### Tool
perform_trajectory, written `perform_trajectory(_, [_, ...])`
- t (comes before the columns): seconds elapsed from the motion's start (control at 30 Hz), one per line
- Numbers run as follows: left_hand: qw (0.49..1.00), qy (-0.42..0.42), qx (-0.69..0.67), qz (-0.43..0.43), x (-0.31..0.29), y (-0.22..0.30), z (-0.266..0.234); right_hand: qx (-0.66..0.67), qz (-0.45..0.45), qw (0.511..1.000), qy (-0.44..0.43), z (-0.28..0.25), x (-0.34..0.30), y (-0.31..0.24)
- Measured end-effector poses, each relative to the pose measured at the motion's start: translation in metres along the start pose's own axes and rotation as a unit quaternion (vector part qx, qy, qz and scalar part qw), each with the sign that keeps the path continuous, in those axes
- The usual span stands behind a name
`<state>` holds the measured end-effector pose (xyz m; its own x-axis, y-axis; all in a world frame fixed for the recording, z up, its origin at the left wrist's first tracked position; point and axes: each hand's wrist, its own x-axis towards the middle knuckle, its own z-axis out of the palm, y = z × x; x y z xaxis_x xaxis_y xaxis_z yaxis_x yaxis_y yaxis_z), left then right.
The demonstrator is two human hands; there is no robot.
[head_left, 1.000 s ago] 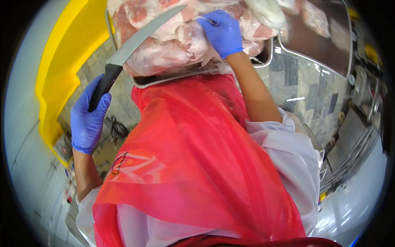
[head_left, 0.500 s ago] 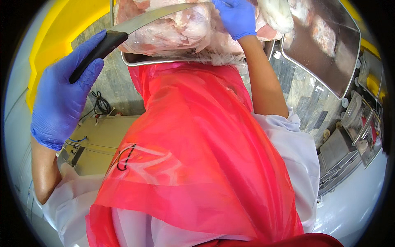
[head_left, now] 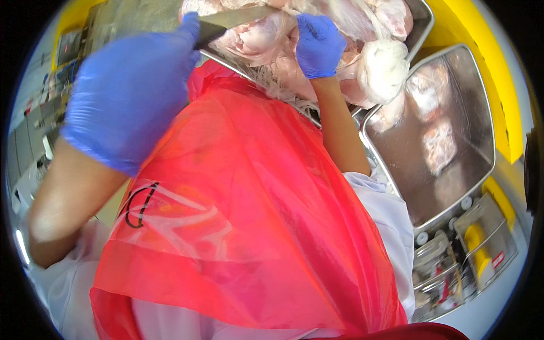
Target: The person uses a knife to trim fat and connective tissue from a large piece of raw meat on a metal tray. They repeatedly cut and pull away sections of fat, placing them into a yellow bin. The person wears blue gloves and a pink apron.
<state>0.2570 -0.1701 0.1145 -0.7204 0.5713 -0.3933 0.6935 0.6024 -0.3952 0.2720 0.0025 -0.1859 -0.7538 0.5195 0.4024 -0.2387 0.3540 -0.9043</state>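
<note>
My left hand [head_left: 130,93], in a blue glove, is wrapped round the black handle of a large knife [head_left: 243,16]. Its blade points right across the pale pink raw meat [head_left: 260,39], with the tip near my right fingers. My right hand [head_left: 320,45], also blue-gloved, is closed in a pinch on whitish tissue of the meat; the fingertips are partly hidden. The meat is heaped in a metal tray [head_left: 429,24] at the top of the view. A rounded white lump [head_left: 384,69] lies just right of my right wrist.
A second metal tray [head_left: 464,164] on the right holds a few pieces of meat [head_left: 439,146]. Below it are wire baskets [head_left: 487,243] with small items, one of them yellow. A yellow barrier [head_left: 493,73] curves behind the trays. A red plastic apron [head_left: 243,198] covers my front.
The view has turned, so the trays sit further round. My left hand has come right and closer to the meat, with the knife still in it. My right hand stays at the meat.
</note>
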Motion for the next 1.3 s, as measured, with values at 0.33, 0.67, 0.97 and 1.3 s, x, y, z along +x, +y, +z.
perform_trajectory(0.33, [0.965, 0.078, -0.135, -0.212, -0.023, 0.085, 0.091, 0.057, 0.023, 0.998, -0.012, -0.017, 0.019, 0.014])
perform_trajectory(0.67, [0.953, 0.129, -0.199, -0.191, -0.023, 0.082, 0.154, 0.055, 0.11, 0.992, -0.037, -0.05, 0.037, 0.042])
perform_trajectory(0.97, [0.954, 0.056, -0.247, -0.159, -0.016, 0.056, 0.123, 0.014, 0.183, 0.983, -0.024, -0.138, 0.09, 0.007])
perform_trajectory(1.3, [0.885, 0.136, -0.365, -0.254, -0.084, 0.022, 0.103, -0.089, 0.245, 0.965, 0.039, -0.208, -0.012, -0.051])
